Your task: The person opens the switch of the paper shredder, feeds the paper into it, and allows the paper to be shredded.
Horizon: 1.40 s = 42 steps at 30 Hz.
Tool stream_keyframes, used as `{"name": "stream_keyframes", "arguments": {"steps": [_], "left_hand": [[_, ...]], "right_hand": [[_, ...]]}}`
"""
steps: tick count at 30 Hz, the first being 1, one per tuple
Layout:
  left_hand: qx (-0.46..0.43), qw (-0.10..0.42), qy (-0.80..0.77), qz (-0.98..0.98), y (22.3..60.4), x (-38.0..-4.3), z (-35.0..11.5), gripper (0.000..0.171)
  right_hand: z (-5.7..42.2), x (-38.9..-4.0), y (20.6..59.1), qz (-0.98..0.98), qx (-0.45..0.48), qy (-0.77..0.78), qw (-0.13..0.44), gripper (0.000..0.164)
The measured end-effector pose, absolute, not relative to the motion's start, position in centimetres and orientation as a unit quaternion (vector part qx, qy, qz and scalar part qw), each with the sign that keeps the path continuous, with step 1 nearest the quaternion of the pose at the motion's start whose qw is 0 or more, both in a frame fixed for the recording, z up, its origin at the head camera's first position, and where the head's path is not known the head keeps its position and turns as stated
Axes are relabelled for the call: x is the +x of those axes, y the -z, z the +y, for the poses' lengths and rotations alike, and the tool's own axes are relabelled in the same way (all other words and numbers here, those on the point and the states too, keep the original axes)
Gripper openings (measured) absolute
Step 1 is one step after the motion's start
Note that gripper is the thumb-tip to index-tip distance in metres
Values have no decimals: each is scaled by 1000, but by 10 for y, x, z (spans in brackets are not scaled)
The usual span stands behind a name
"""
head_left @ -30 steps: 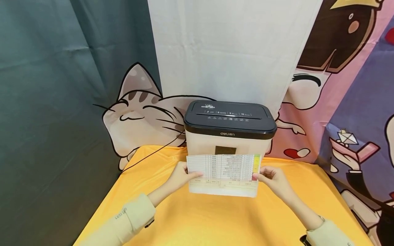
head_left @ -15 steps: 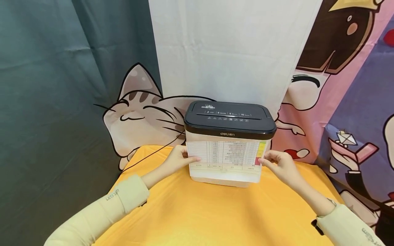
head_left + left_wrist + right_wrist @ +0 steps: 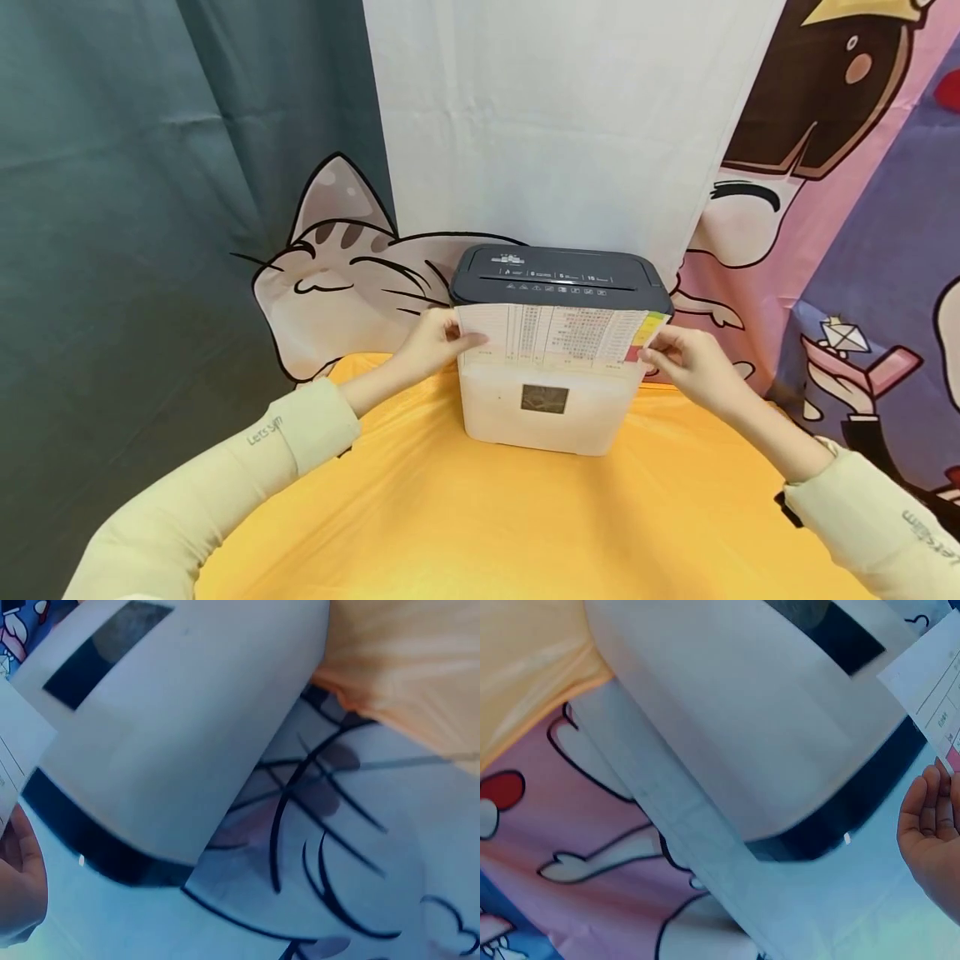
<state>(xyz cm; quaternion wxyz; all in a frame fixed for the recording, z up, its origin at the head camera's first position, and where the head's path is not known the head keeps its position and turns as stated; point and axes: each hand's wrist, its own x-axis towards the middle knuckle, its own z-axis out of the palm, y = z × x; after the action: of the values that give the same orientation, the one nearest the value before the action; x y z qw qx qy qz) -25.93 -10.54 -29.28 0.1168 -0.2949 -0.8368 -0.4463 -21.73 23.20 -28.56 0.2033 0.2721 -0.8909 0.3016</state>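
Note:
A printed sheet of paper [image 3: 551,337], ruled as a table with green, yellow and red blocks at one side, is held up in front of a paper shredder [image 3: 502,408]. My left hand [image 3: 435,342] pinches its left edge, thumb on the near face. At the opposite edge, my right hand [image 3: 693,362] grips the sheet beside the red block. The paper's upper edge covers the front rim of the shredder's dark lid [image 3: 562,271]; the narrow slot on top stays visible behind it. Each wrist view catches the paper's corner and part of that hand, near the lid.
A yellow cloth [image 3: 525,517] covers the surface under the shredder. Behind stand a white curtain [image 3: 577,125], a grey-green curtain [image 3: 112,292] and a printed backdrop with a cartoon cat [image 3: 322,292]. A small dark window [image 3: 544,399] sits in the shredder's front.
Both hands have raised the sheet and moved it from low before the shredder's body up to the lid's front edge. The shredder's lower front and window are now uncovered.

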Motion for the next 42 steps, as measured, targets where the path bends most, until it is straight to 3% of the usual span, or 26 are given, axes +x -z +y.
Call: {"name": "stream_keyframes", "arguments": {"steps": [9, 14, 18, 25, 42], "left_hand": [[-274, 205, 412, -845, 254, -272, -95, 13], [-279, 239, 399, -840, 246, -280, -92, 36], [-302, 262, 391, -829, 242, -290, -90, 42], [-330, 328, 337, -819, 236, -310, -81, 29], [-263, 341, 422, -798, 256, -339, -67, 22]], "right_hand": [[233, -233, 254, -876, 264, -286, 284, 1], [235, -239, 245, -869, 249, -285, 318, 3], [234, -244, 240, -867, 236, -286, 334, 5], [237, -262, 230, -863, 218, -277, 362, 12], [227, -300, 245, -840, 161, -359, 373, 15]]}}
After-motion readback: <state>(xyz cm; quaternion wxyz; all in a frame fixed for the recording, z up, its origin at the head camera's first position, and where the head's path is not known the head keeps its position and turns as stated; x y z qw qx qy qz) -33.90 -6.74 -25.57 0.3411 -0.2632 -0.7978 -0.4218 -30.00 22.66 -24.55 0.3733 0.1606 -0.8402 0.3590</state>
